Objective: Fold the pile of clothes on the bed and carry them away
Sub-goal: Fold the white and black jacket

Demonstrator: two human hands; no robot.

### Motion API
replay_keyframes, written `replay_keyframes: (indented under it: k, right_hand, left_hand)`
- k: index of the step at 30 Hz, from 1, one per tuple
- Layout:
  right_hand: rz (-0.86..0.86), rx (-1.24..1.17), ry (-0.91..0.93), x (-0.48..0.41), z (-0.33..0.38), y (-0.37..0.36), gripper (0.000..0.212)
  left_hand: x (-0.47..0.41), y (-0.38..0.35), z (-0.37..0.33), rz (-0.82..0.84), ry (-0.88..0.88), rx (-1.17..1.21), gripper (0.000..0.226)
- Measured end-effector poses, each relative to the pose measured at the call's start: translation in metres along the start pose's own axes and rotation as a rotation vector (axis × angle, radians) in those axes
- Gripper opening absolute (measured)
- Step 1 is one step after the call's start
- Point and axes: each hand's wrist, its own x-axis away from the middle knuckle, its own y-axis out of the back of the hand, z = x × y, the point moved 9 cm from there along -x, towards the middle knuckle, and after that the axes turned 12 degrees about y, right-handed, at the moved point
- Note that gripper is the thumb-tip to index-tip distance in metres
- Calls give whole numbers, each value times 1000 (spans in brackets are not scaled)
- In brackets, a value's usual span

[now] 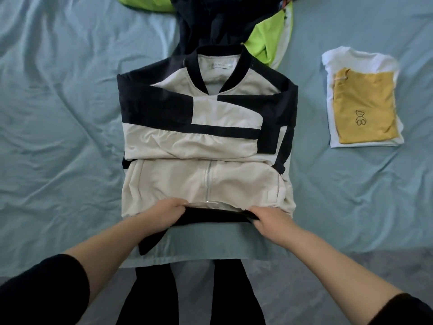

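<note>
A cream and navy zip jacket lies flat in the middle of the bed, collar away from me, both sleeves folded across its chest. My left hand and my right hand each grip the jacket's dark bottom hem at the near edge, fingers curled under it. Beyond the collar lies a heap of unfolded clothes: a dark garment and a lime-green one. At the right sits a folded stack, a yellow shirt with a bear outline on top of a white shirt.
The bed is covered by a wrinkled pale blue sheet. Its near edge runs just below my hands, with my dark-trousered legs and grey floor beneath it.
</note>
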Motion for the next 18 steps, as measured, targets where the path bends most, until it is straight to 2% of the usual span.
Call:
replay_keyframes:
  k: [4, 6, 10, 12, 15, 18]
  right_hand:
    - [477, -286, -44, -9, 13, 18, 21]
    - [567, -359, -96, -10, 14, 32, 21]
    - [439, -266, -103, -33, 4, 89, 14]
    - [351, -83, -87, -47, -2, 122, 7]
    - [95, 131, -134, -72, -15, 162, 11]
    - [-178, 227, -211, -84, -29, 173, 14]
  left_hand:
    - [2, 13, -12, 189, 111, -118, 22]
    - [-1, 21, -15, 236, 129, -145, 17]
    - [-3, 64, -42, 285, 130, -104, 4]
    - [-9, 91, -68, 259, 41, -281, 13]
    - [-25, 127, -107, -76, -106, -609, 24]
    - [-39, 144, -122, -434, -144, -717, 31]
